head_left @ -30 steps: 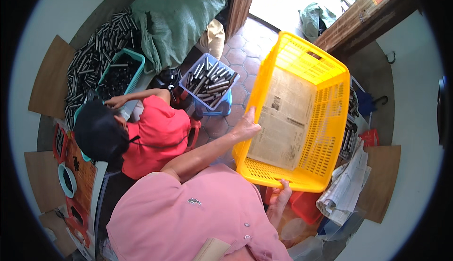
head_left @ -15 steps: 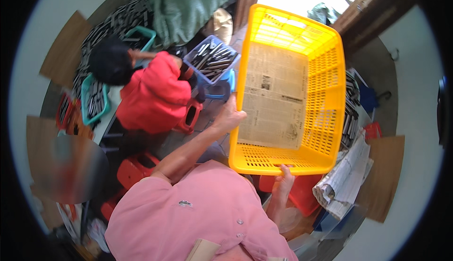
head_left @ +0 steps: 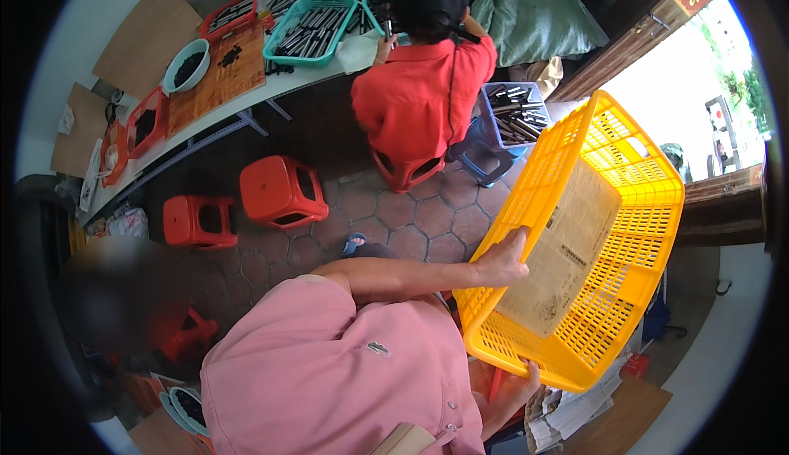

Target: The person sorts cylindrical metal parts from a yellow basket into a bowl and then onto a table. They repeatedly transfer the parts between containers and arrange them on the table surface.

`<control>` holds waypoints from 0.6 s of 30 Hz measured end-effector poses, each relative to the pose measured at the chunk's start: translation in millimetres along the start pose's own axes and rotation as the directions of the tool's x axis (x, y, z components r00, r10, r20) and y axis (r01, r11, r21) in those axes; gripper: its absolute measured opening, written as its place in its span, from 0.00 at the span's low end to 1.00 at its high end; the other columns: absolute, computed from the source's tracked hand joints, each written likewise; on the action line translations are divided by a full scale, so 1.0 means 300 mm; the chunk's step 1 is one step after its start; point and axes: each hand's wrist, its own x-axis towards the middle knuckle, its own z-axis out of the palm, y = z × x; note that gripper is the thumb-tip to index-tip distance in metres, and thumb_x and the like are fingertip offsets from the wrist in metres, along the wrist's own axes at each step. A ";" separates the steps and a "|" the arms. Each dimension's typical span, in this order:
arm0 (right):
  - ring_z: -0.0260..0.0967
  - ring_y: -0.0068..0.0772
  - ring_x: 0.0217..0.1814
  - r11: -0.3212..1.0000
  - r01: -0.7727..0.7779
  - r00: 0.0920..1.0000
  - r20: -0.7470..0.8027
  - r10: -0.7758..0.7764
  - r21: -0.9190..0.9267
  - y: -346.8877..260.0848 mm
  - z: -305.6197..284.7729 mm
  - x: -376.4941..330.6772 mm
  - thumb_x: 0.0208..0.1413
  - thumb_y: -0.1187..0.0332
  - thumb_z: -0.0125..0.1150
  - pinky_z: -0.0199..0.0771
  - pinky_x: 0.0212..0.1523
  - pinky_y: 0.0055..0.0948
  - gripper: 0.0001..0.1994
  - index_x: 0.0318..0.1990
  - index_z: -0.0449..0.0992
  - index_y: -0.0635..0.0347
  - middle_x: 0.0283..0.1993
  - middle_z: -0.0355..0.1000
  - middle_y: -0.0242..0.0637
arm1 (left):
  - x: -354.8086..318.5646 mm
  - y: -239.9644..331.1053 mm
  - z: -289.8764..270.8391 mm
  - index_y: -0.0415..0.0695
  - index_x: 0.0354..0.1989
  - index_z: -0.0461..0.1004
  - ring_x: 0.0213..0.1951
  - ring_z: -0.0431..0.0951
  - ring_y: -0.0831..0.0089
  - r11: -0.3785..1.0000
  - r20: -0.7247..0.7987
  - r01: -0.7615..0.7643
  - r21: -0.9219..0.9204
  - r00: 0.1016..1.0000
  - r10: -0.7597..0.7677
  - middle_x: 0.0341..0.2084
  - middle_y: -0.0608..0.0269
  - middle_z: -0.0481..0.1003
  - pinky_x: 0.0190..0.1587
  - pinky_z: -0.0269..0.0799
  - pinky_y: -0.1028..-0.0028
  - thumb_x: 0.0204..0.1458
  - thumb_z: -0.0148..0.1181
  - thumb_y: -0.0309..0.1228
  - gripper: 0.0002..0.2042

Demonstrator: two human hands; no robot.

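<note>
A large yellow plastic basket [head_left: 653, 270] with slotted walls is held up in front of me, tilted. Printed newspaper [head_left: 567, 241] lines its bottom, and nothing lies on the paper. My left hand [head_left: 503, 263] grips the basket's left rim, thumb on the inside. At the near end, my right hand [head_left: 522, 378] closes on the rim, its fingers partly hidden by the wall. Folded newspaper sheets [head_left: 575, 410] lie beneath the basket, close to the right hand.
A co-worker in red [head_left: 423, 97] sits at a long table [head_left: 215, 118] holding teal baskets [head_left: 312, 32] of dark, shiny rods. A purple bin [head_left: 516, 115] of similar rods rests on a blue stool [head_left: 483, 159]. Red stools [head_left: 283, 190] stand on the tiled floor; a doorway opens at right.
My view has swung left, bringing more of the table and red stools into sight. The basket now sits lower and further right in view, more tilted, with both hands still on it.
</note>
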 end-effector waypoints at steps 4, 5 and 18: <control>0.70 0.33 0.49 0.997 -0.056 0.998 0.035 0.058 -0.058 0.063 -0.099 0.046 0.50 0.71 0.54 0.70 0.56 0.33 0.20 0.52 0.67 0.67 0.43 0.69 0.41 | -0.040 -0.082 -0.079 0.36 0.65 0.53 0.59 0.68 0.46 0.996 0.036 0.032 -0.083 0.999 -0.029 0.56 0.36 0.65 0.62 0.64 0.60 0.49 0.58 0.25 0.34; 0.70 0.34 0.50 0.992 -0.112 0.992 0.043 0.115 -0.064 0.059 -0.116 0.032 0.50 0.71 0.54 0.71 0.56 0.34 0.21 0.52 0.66 0.68 0.44 0.69 0.42 | -0.075 -0.075 -0.128 0.36 0.66 0.52 0.59 0.68 0.49 0.989 0.064 0.078 -0.127 0.995 -0.071 0.56 0.37 0.65 0.61 0.64 0.62 0.49 0.59 0.27 0.34; 0.75 0.38 0.41 0.906 -0.192 0.971 -0.207 0.119 -0.378 -0.175 0.520 -0.312 0.46 0.76 0.56 0.79 0.46 0.30 0.27 0.57 0.61 0.73 0.48 0.69 0.47 | 0.021 -0.073 -0.760 0.36 0.68 0.52 0.57 0.68 0.66 0.859 -0.011 0.223 -0.461 0.966 -0.257 0.55 0.53 0.67 0.56 0.69 0.67 0.48 0.60 0.22 0.36</control>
